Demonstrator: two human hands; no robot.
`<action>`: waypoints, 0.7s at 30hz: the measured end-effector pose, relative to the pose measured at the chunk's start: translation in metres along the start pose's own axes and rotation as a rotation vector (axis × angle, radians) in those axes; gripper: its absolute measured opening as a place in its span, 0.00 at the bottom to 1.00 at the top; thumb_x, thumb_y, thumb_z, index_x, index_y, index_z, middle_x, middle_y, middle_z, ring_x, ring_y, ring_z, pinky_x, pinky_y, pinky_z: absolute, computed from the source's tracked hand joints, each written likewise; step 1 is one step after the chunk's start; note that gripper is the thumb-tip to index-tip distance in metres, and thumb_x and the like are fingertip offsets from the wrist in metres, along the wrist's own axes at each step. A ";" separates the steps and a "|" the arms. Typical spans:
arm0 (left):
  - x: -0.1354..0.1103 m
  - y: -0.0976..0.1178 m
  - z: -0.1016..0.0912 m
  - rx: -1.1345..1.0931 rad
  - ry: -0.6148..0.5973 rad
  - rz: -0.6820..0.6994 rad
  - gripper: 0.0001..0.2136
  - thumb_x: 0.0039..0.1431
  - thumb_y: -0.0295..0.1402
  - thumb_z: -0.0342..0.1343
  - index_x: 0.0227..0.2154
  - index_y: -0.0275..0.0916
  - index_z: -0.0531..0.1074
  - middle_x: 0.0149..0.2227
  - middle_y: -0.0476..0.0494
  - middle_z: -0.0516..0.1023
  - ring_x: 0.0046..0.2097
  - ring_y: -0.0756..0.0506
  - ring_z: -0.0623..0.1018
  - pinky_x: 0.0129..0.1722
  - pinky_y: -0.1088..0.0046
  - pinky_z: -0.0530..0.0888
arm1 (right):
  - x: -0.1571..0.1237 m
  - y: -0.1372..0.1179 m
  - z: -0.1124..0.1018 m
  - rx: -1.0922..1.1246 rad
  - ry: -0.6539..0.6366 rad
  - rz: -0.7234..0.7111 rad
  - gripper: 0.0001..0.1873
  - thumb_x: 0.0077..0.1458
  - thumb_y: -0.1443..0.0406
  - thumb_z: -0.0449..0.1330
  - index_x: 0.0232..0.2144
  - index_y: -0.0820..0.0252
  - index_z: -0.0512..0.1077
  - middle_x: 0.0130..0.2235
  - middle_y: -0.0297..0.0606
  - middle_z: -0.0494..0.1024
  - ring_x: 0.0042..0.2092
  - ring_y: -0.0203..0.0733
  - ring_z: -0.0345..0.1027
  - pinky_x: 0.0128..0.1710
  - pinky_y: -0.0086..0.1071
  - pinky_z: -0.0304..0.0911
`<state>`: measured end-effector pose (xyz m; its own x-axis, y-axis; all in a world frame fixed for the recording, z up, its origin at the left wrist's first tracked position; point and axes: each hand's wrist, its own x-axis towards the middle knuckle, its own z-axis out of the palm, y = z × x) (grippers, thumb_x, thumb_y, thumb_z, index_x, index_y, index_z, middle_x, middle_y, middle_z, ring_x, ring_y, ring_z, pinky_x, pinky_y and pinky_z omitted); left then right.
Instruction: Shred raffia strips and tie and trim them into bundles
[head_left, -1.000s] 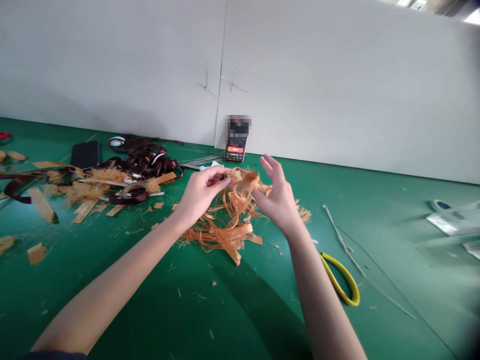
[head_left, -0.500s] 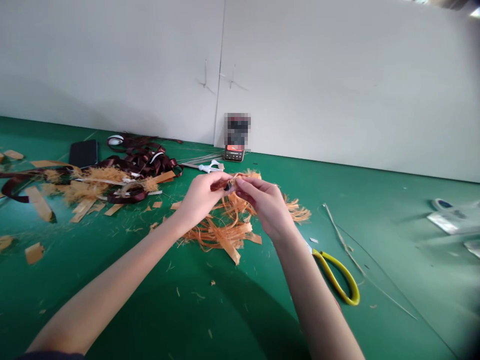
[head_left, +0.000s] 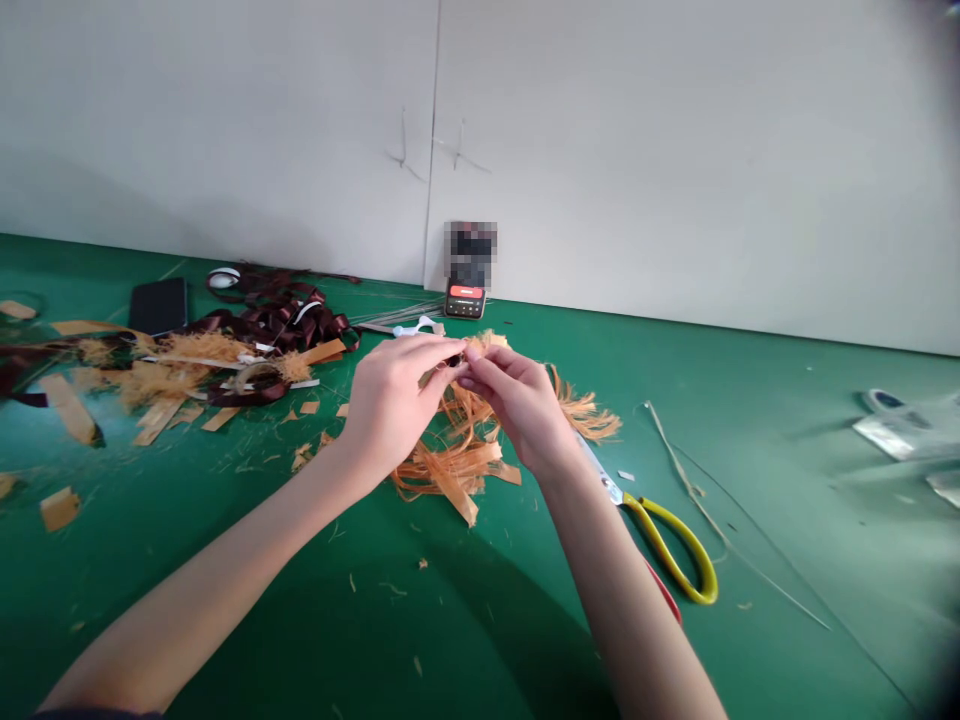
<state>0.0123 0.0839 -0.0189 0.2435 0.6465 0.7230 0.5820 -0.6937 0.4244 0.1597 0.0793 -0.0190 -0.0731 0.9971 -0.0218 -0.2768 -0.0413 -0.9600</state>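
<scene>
My left hand [head_left: 391, 402] is closed, with thumb and fingertips pinched round a small dark piece [head_left: 454, 361] mostly hidden by the fingers. Its fingertips meet those of my right hand [head_left: 523, 405], which is also pinched closed; what lies between its fingers is too covered to name. Tan fringe [head_left: 493, 341] shows just beyond the fingertips. Below and behind both hands spreads a loose pile of orange-tan fringed strips [head_left: 450, 465] on the green tabletop [head_left: 360, 620]. Beside my right forearm lie scissors [head_left: 671, 545] with yellow and red handles, partly covered by the arm.
At the left are tangled dark brown ribbon [head_left: 319, 325], tan scraps [head_left: 71, 408] and a black phone-like slab [head_left: 159, 306]. White-handled scissors [head_left: 417, 327] and a lit phone [head_left: 466, 300] stand near the white wall [head_left: 637, 160]. Thin wire [head_left: 679, 465] and clear plastic [head_left: 911, 425] lie right.
My left hand has rolled over so its back and fingers cover more of the small piece. The fingertips remain together; the view has shifted slightly.
</scene>
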 end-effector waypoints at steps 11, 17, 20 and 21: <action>0.005 0.005 -0.006 -0.210 0.001 -0.320 0.08 0.59 0.30 0.57 0.38 0.38 0.79 0.39 0.44 0.84 0.37 0.46 0.82 0.39 0.72 0.77 | 0.001 0.005 0.001 -0.002 0.014 -0.071 0.04 0.49 0.63 0.66 0.28 0.57 0.78 0.29 0.30 0.75 0.30 0.30 0.63 0.35 0.28 0.59; 0.007 0.000 -0.005 -0.270 -0.064 -0.381 0.08 0.59 0.31 0.56 0.38 0.37 0.79 0.38 0.44 0.83 0.36 0.47 0.81 0.39 0.72 0.75 | -0.001 0.003 -0.001 -0.019 0.008 -0.078 0.03 0.50 0.64 0.65 0.28 0.57 0.79 0.29 0.31 0.75 0.30 0.29 0.61 0.34 0.28 0.57; 0.007 -0.004 -0.006 -0.280 -0.066 -0.393 0.08 0.59 0.31 0.55 0.36 0.37 0.79 0.37 0.44 0.83 0.35 0.47 0.80 0.39 0.71 0.75 | -0.001 0.002 -0.002 -0.017 0.000 -0.095 0.03 0.50 0.65 0.65 0.27 0.56 0.80 0.29 0.30 0.75 0.30 0.30 0.62 0.34 0.29 0.58; 0.008 -0.005 -0.006 -0.307 -0.068 -0.401 0.08 0.59 0.31 0.55 0.35 0.37 0.79 0.37 0.44 0.83 0.36 0.47 0.80 0.39 0.71 0.75 | -0.001 0.001 -0.002 -0.011 -0.008 -0.093 0.02 0.50 0.65 0.65 0.28 0.56 0.80 0.29 0.31 0.75 0.30 0.30 0.63 0.35 0.29 0.59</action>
<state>0.0067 0.0901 -0.0121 0.1040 0.8933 0.4373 0.3873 -0.4414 0.8094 0.1616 0.0785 -0.0207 -0.0556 0.9960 0.0701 -0.2718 0.0524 -0.9609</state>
